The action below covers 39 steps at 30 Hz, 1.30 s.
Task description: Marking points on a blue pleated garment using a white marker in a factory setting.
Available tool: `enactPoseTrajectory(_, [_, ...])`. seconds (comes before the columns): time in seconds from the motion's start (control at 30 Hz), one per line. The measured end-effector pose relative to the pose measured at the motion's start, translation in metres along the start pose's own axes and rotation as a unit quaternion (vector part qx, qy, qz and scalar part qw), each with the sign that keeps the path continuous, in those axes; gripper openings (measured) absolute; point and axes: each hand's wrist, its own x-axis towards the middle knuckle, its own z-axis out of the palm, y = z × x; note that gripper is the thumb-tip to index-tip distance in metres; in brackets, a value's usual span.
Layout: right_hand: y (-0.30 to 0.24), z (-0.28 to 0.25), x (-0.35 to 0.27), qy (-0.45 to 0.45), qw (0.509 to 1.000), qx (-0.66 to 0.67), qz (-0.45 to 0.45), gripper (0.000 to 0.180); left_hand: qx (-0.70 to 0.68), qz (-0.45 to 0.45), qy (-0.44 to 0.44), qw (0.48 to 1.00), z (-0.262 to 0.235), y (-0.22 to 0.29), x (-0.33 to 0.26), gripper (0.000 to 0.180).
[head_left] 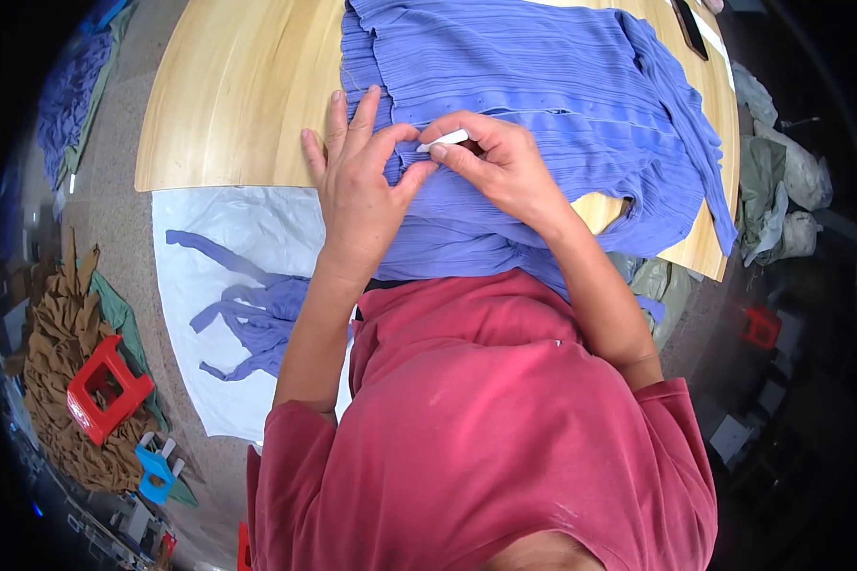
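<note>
A blue-violet pleated garment with a long sleeve and a row of small buttons or holes lies spread on a wooden table. My left hand is at its left edge, thumb and forefinger pinching the cloth, the other fingers stretched out over the edge and tabletop. Between the fingers of my right hand is a small white stick-like tool. Its narrow tip points left at the pinched edge, close to my left fingertips; whether it touches the cloth I cannot tell.
A dark phone lies at the table's far right. Below the left edge, more blue-violet cloth rests on a white sheet. On the floor are brown cloth, a red stool, a blue stool and bags.
</note>
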Motion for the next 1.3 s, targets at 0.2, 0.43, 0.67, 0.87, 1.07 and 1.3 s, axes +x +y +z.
enactPoseTrajectory(0.2, [-0.016,0.005,0.001,0.029,0.956,-0.255,-0.145,0.01,0.004,0.002,0.002,1.0,0.0,-0.001,-0.001,0.035])
enactPoseTrajectory(0.43, [0.007,-0.023,-0.037,0.16,0.987,-0.006,-0.007,0.011,-0.016,0.004,0.0,1.0,-0.001,0.003,0.0,0.027])
enactPoseTrajectory(0.67, [0.009,-0.02,-0.051,0.147,0.986,-0.062,-0.049,0.01,0.0,0.088,-0.024,0.996,0.014,0.024,0.01,0.021])
enactPoseTrajectory(0.87, [0.003,-0.028,-0.057,0.152,0.984,-0.09,-0.035,0.013,-0.021,0.05,-0.064,0.996,0.006,0.022,0.007,0.034])
enactPoseTrajectory(1.07, [0.004,-0.031,-0.058,0.14,0.987,-0.077,0.003,0.015,-0.028,0.043,-0.078,0.996,0.005,0.02,0.009,0.043])
enactPoseTrajectory(1.3, [0.003,-0.032,-0.057,0.134,0.991,-0.01,0.02,0.015,-0.03,0.042,-0.082,0.995,0.004,0.021,0.009,0.043])
